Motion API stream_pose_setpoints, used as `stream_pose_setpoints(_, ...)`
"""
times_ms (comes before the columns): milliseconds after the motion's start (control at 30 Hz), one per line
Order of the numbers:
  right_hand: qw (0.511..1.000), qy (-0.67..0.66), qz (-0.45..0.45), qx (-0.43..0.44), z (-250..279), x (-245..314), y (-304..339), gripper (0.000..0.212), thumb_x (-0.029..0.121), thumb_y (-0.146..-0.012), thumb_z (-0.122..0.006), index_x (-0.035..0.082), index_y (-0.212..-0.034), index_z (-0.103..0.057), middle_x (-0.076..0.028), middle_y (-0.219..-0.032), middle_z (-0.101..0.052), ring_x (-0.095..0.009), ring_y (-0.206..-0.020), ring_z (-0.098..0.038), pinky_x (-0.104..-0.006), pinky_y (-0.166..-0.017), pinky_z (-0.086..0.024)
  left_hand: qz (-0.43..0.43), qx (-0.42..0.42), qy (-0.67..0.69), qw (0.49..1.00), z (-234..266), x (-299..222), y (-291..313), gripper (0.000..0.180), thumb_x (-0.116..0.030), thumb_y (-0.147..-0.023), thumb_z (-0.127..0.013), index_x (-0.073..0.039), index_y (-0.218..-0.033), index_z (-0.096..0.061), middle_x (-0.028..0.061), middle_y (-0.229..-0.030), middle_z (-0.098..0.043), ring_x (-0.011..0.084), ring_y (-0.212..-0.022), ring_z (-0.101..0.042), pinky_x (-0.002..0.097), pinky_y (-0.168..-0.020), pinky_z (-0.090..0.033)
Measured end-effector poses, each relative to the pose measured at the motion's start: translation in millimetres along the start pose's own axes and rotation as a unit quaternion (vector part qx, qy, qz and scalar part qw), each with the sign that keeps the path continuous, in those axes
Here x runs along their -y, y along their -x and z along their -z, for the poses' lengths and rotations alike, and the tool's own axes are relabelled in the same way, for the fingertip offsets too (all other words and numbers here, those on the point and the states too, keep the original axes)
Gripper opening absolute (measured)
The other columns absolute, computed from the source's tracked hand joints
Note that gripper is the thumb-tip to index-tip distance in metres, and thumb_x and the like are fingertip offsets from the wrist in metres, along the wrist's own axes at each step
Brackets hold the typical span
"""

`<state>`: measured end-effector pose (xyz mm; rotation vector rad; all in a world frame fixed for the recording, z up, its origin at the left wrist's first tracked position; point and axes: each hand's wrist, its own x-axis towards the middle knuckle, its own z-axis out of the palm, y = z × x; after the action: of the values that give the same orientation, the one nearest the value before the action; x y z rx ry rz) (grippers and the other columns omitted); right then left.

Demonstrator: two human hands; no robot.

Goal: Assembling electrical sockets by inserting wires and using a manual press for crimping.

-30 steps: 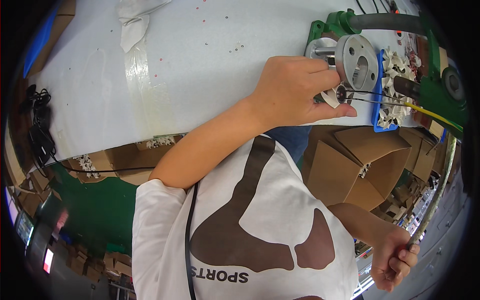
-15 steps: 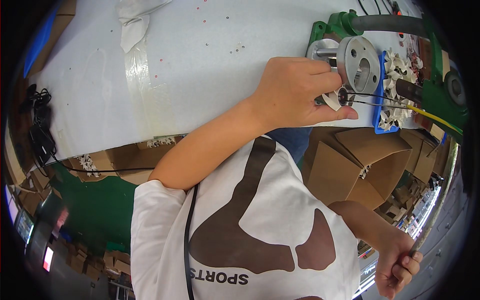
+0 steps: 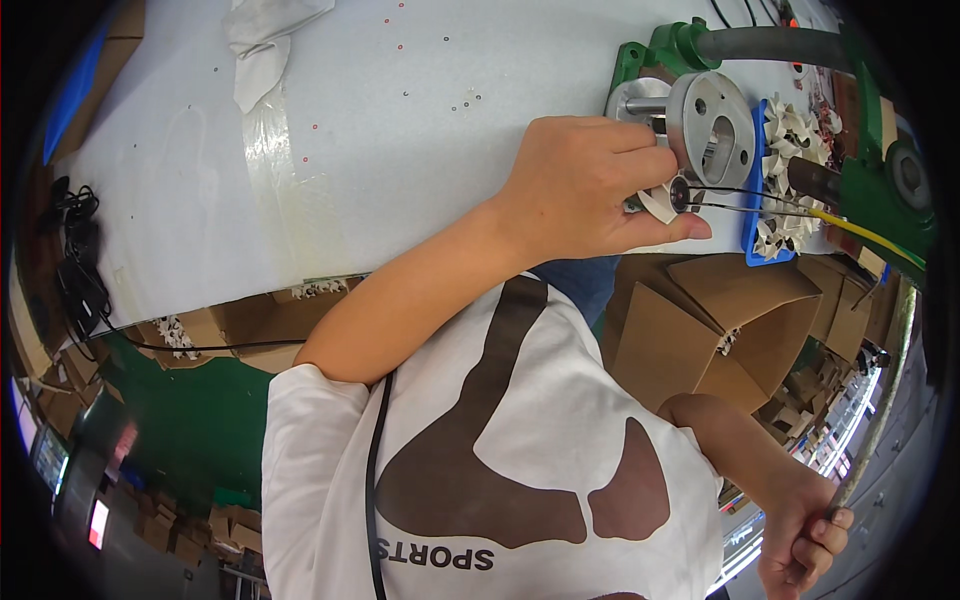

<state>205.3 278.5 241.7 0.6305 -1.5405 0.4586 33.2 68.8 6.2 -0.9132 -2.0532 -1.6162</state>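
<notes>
Several open brown cardboard boxes (image 3: 700, 320) stood in the right middle of the frame, just under the edge of the white table, with their flaps folded outward. More flat brown cardboard pieces (image 3: 240, 325) lay under the table edge in the left middle part. At the upper left corner, one brown cardboard edge (image 3: 125, 20) was visible beside a blue strip. Small brown cartons (image 3: 190, 540) were piled at the lower left, too small to describe well. Two small lit screens were at the far lower left: a bluish one (image 3: 48, 458) and a smaller reddish-white one (image 3: 98, 522).
</notes>
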Motion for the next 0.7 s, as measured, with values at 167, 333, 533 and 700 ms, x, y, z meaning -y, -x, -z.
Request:
stream_pose_setpoints(167, 1.0, -0.011, -0.018, 0.002, -1, 0, -4, 0.044, 0.034, -0.107, -0.048, 0.021, -0.065, -0.043, 0.008, -0.052, -0.03, -0.007, -0.047, -0.033, -0.0266, -0.047, -0.03, 0.0, 0.001, -0.006, 1.0, 0, 1, 1, 0.043, -0.049, -0.074, -0.087, -0.014, -0.074, -0.062, -0.0055, -0.066, -0.051, 0.015, -0.054, -0.045, 0.0283, -0.052, -0.035)
stream_pose_setpoints(333, 0.998, 0.041, -0.002, 0.039, -12, 2, -9, 0.046, 0.035, -0.107, -0.048, 0.021, -0.064, -0.043, 0.008, -0.05, -0.031, -0.007, -0.045, -0.033, -0.0272, -0.045, -0.029, -0.004, 0.003, -0.006, 1.0, -2, 1, 0, 0.042, -0.052, -0.075, -0.085, -0.015, -0.077, -0.064, -0.0056, -0.065, -0.05, 0.0148, -0.054, -0.047, 0.0286, -0.051, -0.036)
stream_pose_setpoints(533, 0.997, -0.018, -0.043, 0.065, 2, -5, -23, 0.048, 0.035, -0.108, -0.046, 0.021, -0.062, -0.042, 0.008, -0.048, -0.03, -0.007, -0.043, -0.032, -0.0269, -0.042, -0.028, 0.003, 0.007, -0.014, 1.0, 2, 1, 1, 0.042, -0.052, -0.076, -0.084, -0.015, -0.078, -0.064, -0.0055, -0.066, -0.05, 0.015, -0.054, -0.048, 0.0285, -0.052, -0.036)
stream_pose_setpoints(700, 0.977, -0.056, -0.07, 0.195, -4, -4, -33, 0.05, 0.035, -0.109, -0.044, 0.021, -0.061, -0.042, 0.007, -0.047, -0.03, -0.008, -0.042, -0.034, -0.0269, -0.041, -0.028, 0.001, -0.002, -0.012, 1.0, -1, 1, 3, 0.042, -0.053, -0.076, -0.083, -0.015, -0.077, -0.064, -0.0054, -0.066, -0.051, 0.015, -0.055, -0.048, 0.0287, -0.052, -0.037)
